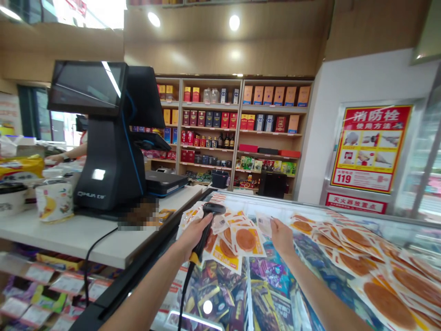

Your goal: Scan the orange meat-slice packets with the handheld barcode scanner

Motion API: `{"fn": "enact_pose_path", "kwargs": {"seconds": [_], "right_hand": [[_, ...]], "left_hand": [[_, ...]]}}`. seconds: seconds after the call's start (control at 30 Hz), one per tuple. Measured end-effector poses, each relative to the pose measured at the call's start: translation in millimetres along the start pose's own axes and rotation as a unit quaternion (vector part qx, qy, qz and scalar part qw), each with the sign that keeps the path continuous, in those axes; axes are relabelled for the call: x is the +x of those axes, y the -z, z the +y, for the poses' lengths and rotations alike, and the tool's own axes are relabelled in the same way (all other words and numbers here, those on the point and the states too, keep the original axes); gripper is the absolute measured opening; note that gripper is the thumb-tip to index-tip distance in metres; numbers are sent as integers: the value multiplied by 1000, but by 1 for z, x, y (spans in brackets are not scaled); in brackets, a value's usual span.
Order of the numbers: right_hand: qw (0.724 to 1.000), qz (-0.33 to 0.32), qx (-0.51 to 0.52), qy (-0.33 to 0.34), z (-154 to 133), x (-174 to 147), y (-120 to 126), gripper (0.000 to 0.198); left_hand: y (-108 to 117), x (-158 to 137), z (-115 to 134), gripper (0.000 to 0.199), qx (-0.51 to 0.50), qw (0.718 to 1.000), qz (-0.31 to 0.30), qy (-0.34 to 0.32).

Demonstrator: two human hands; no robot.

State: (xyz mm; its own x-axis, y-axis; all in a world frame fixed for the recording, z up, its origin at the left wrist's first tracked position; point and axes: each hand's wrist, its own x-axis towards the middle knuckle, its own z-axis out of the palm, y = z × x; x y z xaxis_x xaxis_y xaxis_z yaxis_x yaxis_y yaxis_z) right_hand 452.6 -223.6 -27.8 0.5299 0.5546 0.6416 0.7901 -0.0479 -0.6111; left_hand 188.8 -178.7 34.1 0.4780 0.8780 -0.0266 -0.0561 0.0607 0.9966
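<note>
My left hand (193,232) is wrapped round the grip of a black barcode scanner (212,209), whose cable hangs down over the freezer. My right hand (281,235) pinches a whitish clear packet (263,224) by its edge, to the right of the scanner's head. Below and between the hands, a loose pile of flat packets with round brown discs (245,239) lies on the freezer's glass top (248,299). Another spread of the same kind of packets (354,235) covers the glass to the right of my right arm.
A white counter (103,241) on the left carries a black point-of-sale terminal (110,161) and a patterned cup (54,202). Candy shelves (48,294) sit under it. Shelves of boxed goods (213,119) line the back wall. Another person's arm (70,153) shows behind the terminal.
</note>
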Motion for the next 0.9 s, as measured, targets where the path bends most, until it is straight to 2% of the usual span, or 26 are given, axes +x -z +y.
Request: {"fn": "enact_pose_path", "kwargs": {"seconds": [0.1, 0.2, 0.33, 0.4, 0.5, 0.6, 0.67, 0.77, 0.83, 0.9], "right_hand": [[996, -61, -25, 54, -21, -4, -26, 41], [986, -112, -11, 122, -38, -11, -42, 39], [964, -159, -11, 211, -49, -19, -41, 32], [964, -155, -34, 215, -46, -18, -32, 30], [974, -118, -101, 165, -24, -8, -7, 31], [977, -70, -175, 98, 13, 8, 36, 35], [965, -21, -255, 50, 41, 19, 70, 38], [946, 42, -319, -31, 77, 27, 117, 45], [922, 65, -364, -111, 97, 27, 137, 51], [897, 58, -397, -186, 112, 25, 146, 57]], "left_hand": [[13, -2, 1, 38, -2, 999, 46, -14], [20, -3, -1, 40, -1, 998, 58, -25], [14, 1, -4, 40, -20, 998, 51, -20], [5, 7, -5, 39, -43, 998, 35, -18], [-17, 20, -6, 38, -67, 998, -9, -10], [-44, 32, -7, 36, -84, 996, -40, 1], [-60, 38, -8, 36, -83, 995, -57, 13], [-74, 38, -14, 38, -56, 993, -99, 31], [-76, 35, -18, 41, -37, 990, -126, 42], [-73, 31, -22, 43, -20, 987, -149, 58]]}}
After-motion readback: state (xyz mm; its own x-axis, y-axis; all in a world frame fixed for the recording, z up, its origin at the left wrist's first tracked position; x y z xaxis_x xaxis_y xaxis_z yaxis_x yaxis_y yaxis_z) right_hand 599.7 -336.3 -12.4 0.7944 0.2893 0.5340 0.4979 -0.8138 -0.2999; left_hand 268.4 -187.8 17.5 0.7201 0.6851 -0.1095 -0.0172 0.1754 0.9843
